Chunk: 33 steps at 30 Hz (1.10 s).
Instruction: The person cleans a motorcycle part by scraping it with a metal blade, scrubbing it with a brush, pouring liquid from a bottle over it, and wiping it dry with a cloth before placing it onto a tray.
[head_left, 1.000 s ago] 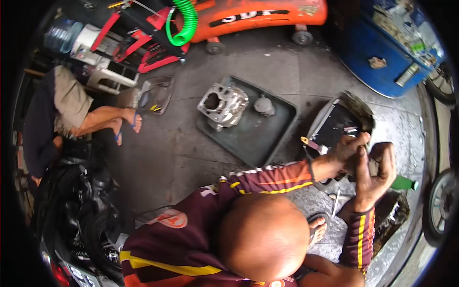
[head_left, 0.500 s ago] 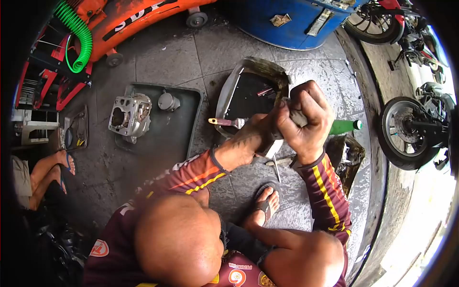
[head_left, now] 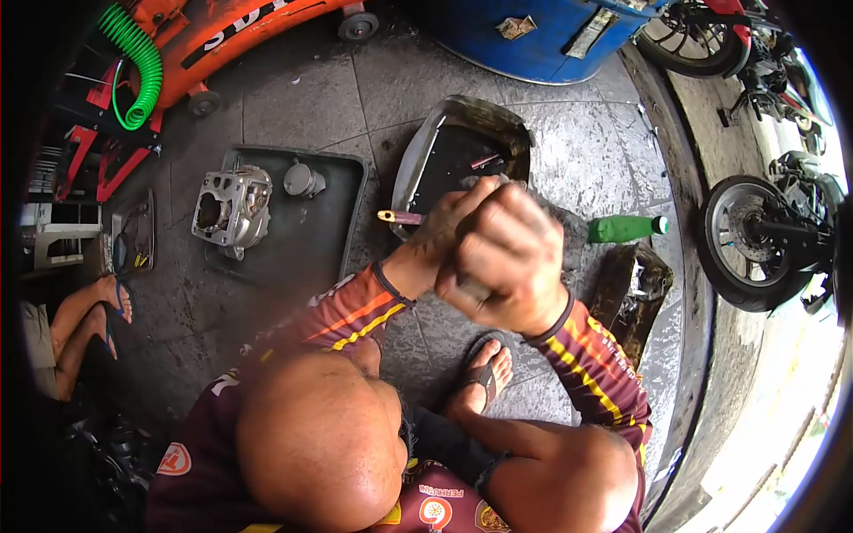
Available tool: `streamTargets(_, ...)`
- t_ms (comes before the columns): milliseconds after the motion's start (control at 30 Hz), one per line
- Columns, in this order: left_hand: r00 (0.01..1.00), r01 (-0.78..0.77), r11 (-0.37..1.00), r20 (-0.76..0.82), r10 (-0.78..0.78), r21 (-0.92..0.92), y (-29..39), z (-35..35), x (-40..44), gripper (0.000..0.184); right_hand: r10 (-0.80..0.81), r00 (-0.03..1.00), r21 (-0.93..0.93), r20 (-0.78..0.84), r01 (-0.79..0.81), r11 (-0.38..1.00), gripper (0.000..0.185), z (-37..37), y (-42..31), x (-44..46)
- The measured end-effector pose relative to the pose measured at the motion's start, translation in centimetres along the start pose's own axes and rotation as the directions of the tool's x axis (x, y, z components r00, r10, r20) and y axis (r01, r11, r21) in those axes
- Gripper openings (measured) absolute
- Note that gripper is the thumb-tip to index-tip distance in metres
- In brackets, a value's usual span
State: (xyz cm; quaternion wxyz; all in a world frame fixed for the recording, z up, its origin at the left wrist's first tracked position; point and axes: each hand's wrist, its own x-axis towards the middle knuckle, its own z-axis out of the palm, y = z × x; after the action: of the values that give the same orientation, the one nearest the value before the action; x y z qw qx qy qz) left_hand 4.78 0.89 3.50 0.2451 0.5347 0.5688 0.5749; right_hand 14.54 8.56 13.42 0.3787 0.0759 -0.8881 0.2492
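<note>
My right hand [head_left: 511, 253] is closed in a fist in front of my chest, somewhat blurred. Behind it, my left hand [head_left: 451, 218] is closed too, and the two hands press together. Whatever they hold is hidden by the fingers. Close to my left hand is a brush [head_left: 400, 217], its handle across the rim of a cut-open container [head_left: 414, 169] with dark liquid inside. A green bottle [head_left: 622, 229] lies right of my right hand. Farther left, a metal engine cylinder [head_left: 233, 211] and a piston [head_left: 304, 180] rest in a dark tray [head_left: 353, 204].
A second cut container [head_left: 629, 298] with dirty contents lies at the right. Beyond are a blue drum [head_left: 533, 44], an orange compressor tank [head_left: 249, 31] and a coiled green hose [head_left: 142, 71]. Motorcycle wheels [head_left: 746, 244] line the right side. Another person's feet [head_left: 115, 298] are at the left.
My right hand has moved left and down and turned over in front of my left hand. The grey piece and pale block face seen between the hands earlier are now hidden. The view shifted slightly.
</note>
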Motion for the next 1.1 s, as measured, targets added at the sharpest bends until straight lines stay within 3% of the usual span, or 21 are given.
streamTargets(33, 0.962, 0.265, 0.935, -0.006, -0.274, -0.235, 0.4, -0.1, -0.1, 0.044, 0.1, 0.995, -0.091, 0.004, -0.1, 0.991, 0.026, -0.5, 1.3, -0.1)
streamTargets(67, 0.825, 0.528, 0.68, 0.117, -0.553, -0.508, 1.1, 0.5, 0.0, 0.04, 0.191, 0.982, -0.183, 0.003, -0.187, 0.965, 0.026, -1.3, 3.1, -0.1)
streamTargets(100, 0.596, 0.641, 0.288, 0.226, -0.77, -0.711, 2.0, 1.0, 0.3, 0.037, 0.274, 0.962, -0.219, 0.001, -0.267, 0.938, 0.024, -1.8, 3.5, 0.3)
streamTargets(133, 0.598, 0.642, 0.29, 0.228, -0.769, -0.709, 1.3, 1.0, 0.3, 0.037, 0.274, 0.962, -0.222, -0.003, -0.267, 0.938, 0.024, -1.9, 2.9, 0.5)
streamTargets(167, 0.94, 0.312, 0.905, -0.045, -0.338, -0.289, 0.1, 0.8, 0.3, 0.036, 0.193, 0.981, -0.125, 0.014, -0.19, 0.974, 0.025, -1.7, 1.7, 0.6)
streamTargets(267, 0.957, -0.252, 0.958, -0.183, 0.226, -0.139, 2.1, 0.6, 0.5, 0.04, 0.045, 0.999, 0.044, -0.013, -0.044, 0.998, 0.025, -0.2, 0.9, 0.2)
streamTargets(300, 0.986, 0.152, 0.959, -0.03, -0.164, -0.238, 1.9, 0.5, -0.4, 0.038, 0.174, 0.985, -0.094, 0.014, -0.172, 0.981, 0.025, -1.1, 2.6, 0.0)
streamTargets(400, 0.73, 0.636, 0.473, 0.276, -0.625, -0.61, 1.7, 0.8, -0.4, 0.049, 0.317, 0.948, -0.238, 0.031, -0.301, 0.924, 0.024, -2.0, 2.3, -0.4)
streamTargets(433, 0.915, 0.395, 0.834, 0.084, -0.394, -0.385, 1.0, 0.6, -0.4, 0.05, 0.208, 0.977, -0.141, 0.049, -0.2, 0.97, 0.024, -1.6, 0.7, -0.4)
streamTargets(467, 0.998, 0.061, 0.996, -0.013, -0.061, -0.063, 0.2, 0.4, -0.4, 0.051, 0.092, 0.994, -0.042, 0.055, -0.09, 0.995, 0.024, -1.0, -0.3, -0.1)
streamTargets(500, 0.997, 0.078, 0.993, -0.011, -0.079, -0.085, 0.5, 0.2, -0.3, 0.047, 0.038, 0.998, 0.062, -0.042, -0.035, 0.997, 0.024, 0.2, -0.1, -0.2)
streamTargets(567, 0.993, 0.113, 0.985, -0.005, -0.114, -0.131, 0.7, -0.1, -0.4, 0.04, 0.175, 0.984, -0.027, -0.031, -0.176, 0.984, 0.023, -0.8, 1.9, -0.2)
streamTargets(633, 0.952, 0.305, 0.906, 0.056, -0.302, -0.295, 1.1, 0.3, -0.8, 0.039, 0.18, 0.984, -0.081, -0.003, -0.179, 0.98, 0.025, -1.2, 1.7, 0.0)
streamTargets(733, 0.994, -0.098, 0.994, -0.033, 0.1, 0.051, 1.4, 0.1, 0.2, 0.043, 0.093, 0.996, 0.039, 0.011, -0.093, 0.995, 0.026, -0.3, -0.1, -0.1)
streamTargets(767, 0.991, 0.129, 0.986, 0.045, -0.124, -0.106, 1.6, -0.1, 0.0, 0.04, 0.148, 0.989, -0.032, 0.031, -0.147, 0.989, 0.026, -1.1, 0.8, -0.2)
streamTargets(833, 0.811, 0.583, 0.737, 0.194, -0.551, -0.343, 1.9, -0.4, -0.6, 0.035, 0.198, 0.98, -0.138, 0.003, -0.196, 0.971, 0.025, -1.2, 2.5, -0.2)
streamTargets(900, 0.814, 0.581, 0.754, 0.197, -0.547, -0.307, 2.1, 0.3, -0.6, 0.031, 0.172, 0.985, -0.091, 0.019, -0.17, 0.981, 0.024, -1.5, 1.5, -0.1)
streamTargets(933, 0.957, 0.285, 0.922, 0.021, -0.289, -0.261, 2.1, 0.9, -0.1, 0.033, 0.129, 0.991, -0.022, 0.028, -0.128, 0.992, 0.024, -1.1, 0.1, 0.3)
streamTargets(1000, 0.99, -0.035, 0.987, -0.137, 0.013, -0.159, 2.5, 0.6, 0.3, 0.037, 0.071, 0.998, 0.042, 0.003, -0.071, 0.997, 0.023, -0.2, 0.3, -0.1)
streamTargets(1033, 0.934, 0.348, 0.906, 0.002, -0.358, -0.241, 3.5, -0.3, 0.4, 0.033, 0.165, 0.986, -0.075, 0.012, -0.164, 0.984, 0.024, -1.0, 1.9, -0.1)
streamTargets(1100, 0.825, 0.564, 0.786, 0.126, -0.551, -0.253, 3.2, -0.5, -0.1, 0.032, 0.261, 0.965, -0.193, 0.026, -0.251, 0.949, 0.025, -1.6, 2.6, -0.1)
